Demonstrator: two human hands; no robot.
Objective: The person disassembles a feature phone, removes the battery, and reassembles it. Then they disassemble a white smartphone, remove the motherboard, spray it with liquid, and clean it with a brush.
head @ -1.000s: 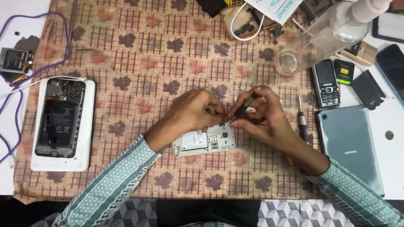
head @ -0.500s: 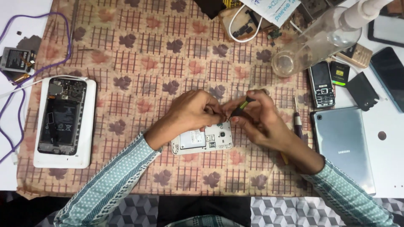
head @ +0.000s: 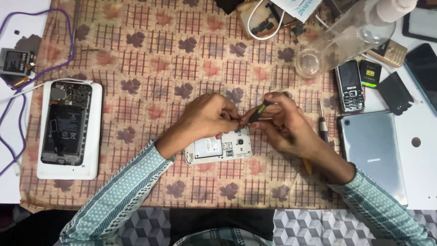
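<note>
- Brown checked cloth with a leaf print covers the bench, and everything I name here I place from the small white phone lying open-backed on it, close to my body.
- Grey tablet lies face down well off to the phone's right, its long axis running away from me.
- White-framed larger phone, back off and insides showing, sits well to the phone's left, also lengthwise away from me.
- Clear plastic bottle lies tilted far up and right of the phone, with a dark keypad handset just below it.
- Now the white phone itself: its long axis runs left to right across me, pale battery bay at the left end, camera and slots at the right end.
- Left hand comes in from the left and sits over the phone's upper edge, fingers curled and pinched down at the top right corner; what they pinch I cannot tell.
- Right hand comes in from the right, closed round a dark-handled screwdriver with a yellow-green band.
- That tool slants down and left, so its tip points at the phone's upper right corner, right where my left fingertips are; the tip itself is hidden behind them.
- Both hands meet at that corner, the right a touch nearer along the tool's line.
- A second, thin screwdriver lies on the cloth just past my right hand.
</note>
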